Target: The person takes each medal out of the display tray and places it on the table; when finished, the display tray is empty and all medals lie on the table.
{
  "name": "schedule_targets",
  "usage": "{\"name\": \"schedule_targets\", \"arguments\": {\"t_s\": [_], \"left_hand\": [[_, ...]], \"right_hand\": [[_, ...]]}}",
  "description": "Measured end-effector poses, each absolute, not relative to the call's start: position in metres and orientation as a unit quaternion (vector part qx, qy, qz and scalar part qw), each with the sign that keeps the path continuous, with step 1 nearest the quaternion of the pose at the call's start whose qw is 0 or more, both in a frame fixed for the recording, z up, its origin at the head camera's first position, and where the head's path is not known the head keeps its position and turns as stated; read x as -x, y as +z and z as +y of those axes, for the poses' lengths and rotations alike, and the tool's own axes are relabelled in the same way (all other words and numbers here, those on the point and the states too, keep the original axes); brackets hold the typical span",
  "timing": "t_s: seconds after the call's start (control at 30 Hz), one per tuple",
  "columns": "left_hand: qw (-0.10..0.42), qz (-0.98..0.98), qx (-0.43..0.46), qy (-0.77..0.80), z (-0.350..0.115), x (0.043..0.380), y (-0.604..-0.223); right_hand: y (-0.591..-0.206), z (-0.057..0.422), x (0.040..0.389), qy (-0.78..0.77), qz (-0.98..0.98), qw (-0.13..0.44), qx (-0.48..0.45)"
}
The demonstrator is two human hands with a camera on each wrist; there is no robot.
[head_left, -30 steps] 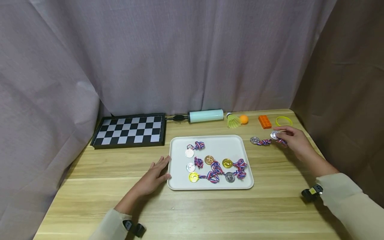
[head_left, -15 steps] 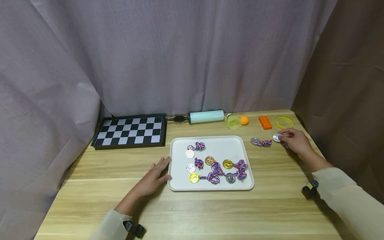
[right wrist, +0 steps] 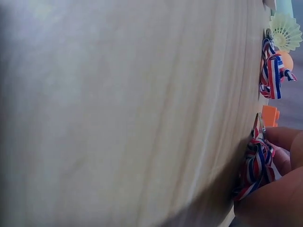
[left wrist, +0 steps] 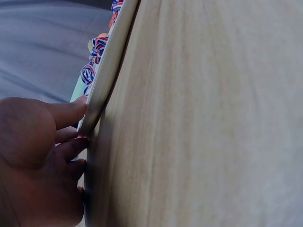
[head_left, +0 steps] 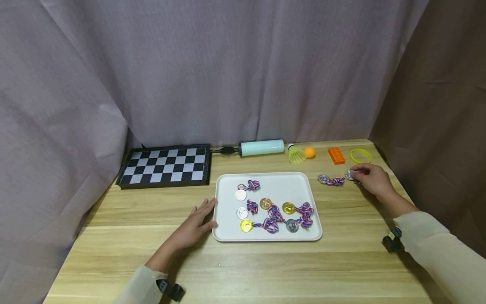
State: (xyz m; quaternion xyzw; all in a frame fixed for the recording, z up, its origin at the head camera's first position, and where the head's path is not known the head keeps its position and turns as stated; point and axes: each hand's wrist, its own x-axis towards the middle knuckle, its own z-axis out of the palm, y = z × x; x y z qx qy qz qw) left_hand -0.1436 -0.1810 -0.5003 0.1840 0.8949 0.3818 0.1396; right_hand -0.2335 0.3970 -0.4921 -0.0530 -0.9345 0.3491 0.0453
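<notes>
My right hand (head_left: 373,180) pinches a silver medal (head_left: 349,175) at the table's right side. In the right wrist view its striped ribbon (right wrist: 258,163) bunches under the fingers, close over the wood. Just left of it lies another silver medal (head_left: 323,179) with a knotted red, white and blue ribbon. My left hand (head_left: 191,226) touches the left rim of a white tray (head_left: 224,233), fingers extended. On the tray are several ribboned medals, among them a bronze medal (head_left: 265,203), a gold medal (head_left: 246,225) and a darker silver medal (head_left: 292,226).
Along the back stand a folding chessboard (head_left: 163,165), a pale-blue hand pump (head_left: 262,147), a yellow shuttlecock (head_left: 296,154), an orange ball (head_left: 309,152), an orange toy brick (head_left: 336,156) and a yellow ring band (head_left: 360,156). Grey curtains (head_left: 243,76) enclose the table.
My right hand has shifted slightly right and down with the silver medal, away from the other one, its ribbon now mostly hidden under the hand. The left hand stays at the tray.
</notes>
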Motion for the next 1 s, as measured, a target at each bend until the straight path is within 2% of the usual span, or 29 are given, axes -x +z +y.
{"name": "schedule_targets", "arguments": {"t_s": [0.3, 0.5, 1.0], "left_hand": [[0.135, 0.895, -0.186, 0.382, -0.18, 0.143, -0.5], [0.136, 0.895, -0.186, 0.382, -0.18, 0.143, -0.499], [0.138, 0.896, -0.184, 0.381, -0.181, 0.143, -0.501]], "right_hand": [[-0.481, 0.398, 0.23, 0.34, -0.938, 0.044, 0.037], [-0.468, 0.39, 0.224, 0.309, -0.949, 0.07, 0.014], [-0.437, 0.322, 0.188, 0.355, -0.931, 0.058, -0.055]]}}
